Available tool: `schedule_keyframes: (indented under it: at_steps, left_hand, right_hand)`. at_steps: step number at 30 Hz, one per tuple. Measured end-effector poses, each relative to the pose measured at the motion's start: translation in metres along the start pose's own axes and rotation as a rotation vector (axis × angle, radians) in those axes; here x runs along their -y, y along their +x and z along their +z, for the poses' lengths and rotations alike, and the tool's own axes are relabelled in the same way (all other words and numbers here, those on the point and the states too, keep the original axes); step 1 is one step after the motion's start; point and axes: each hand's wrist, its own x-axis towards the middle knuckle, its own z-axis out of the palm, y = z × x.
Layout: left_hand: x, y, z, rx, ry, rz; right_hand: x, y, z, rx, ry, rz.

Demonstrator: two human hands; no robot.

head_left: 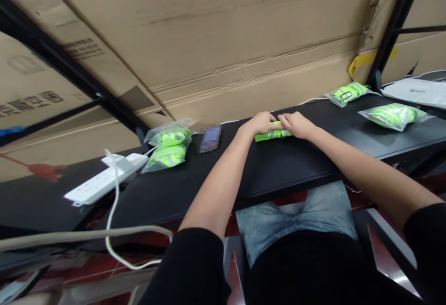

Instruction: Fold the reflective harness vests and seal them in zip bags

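The left hand (pixel 259 124) and right hand (pixel 294 125) rest palm-down, unclenched, on one folded neon-yellow reflective vest (pixel 272 132) at the table's far side; whether they grip it cannot be told. Two clear plastic bags of neon vests (pixel 169 146) lie left, past one pixelated dark phone (pixel 210 138); two more clear plastic bags of neon vests (pixel 392 116) lie right. One white power strip (pixel 104 179) sits on the black tabletop (pixel 278 170), before large brown cardboard sheets (pixel 223 40).

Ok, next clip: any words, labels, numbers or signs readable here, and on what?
Cardboard sheet: large dark characters, cut off at the picture's edge, unreadable.
Printed block on the same cardboard: too small to read.
White packet: small print, too small to read.
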Motion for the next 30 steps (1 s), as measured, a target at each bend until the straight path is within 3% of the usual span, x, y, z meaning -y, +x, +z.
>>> schedule_keyframes:
  at_steps: [4, 8, 13, 16, 23, 30]
  left_hand:
    - [0.013, 0.016, 0.000, -0.036, -0.043, 0.004]
    - [0.018, 0.020, 0.012, -0.119, 0.008, -0.005]
    - [0.012, 0.008, 0.032, -0.233, 0.144, -0.009]
    - [0.007, -0.006, 0.042, -0.192, 0.198, 0.013]
    - [-0.007, -0.020, 0.046, -0.083, 0.264, -0.065]
    - [-0.027, -0.022, 0.052, -0.176, 0.242, -0.248]
  right_hand:
    - [-0.013, 0.025, 0.007, 0.013, -0.048, 0.052]
    - [-0.019, 0.039, 0.020, 0.006, -0.064, 0.168]
    - [-0.019, 0.041, 0.032, 0.001, -0.041, 0.271]
    - [-0.017, 0.040, 0.033, -0.029, -0.013, 0.347]
    - [-0.002, 0.031, 0.032, -0.215, 0.072, 0.654]
    - [0.032, 0.017, 0.038, -0.363, 0.326, 0.838]
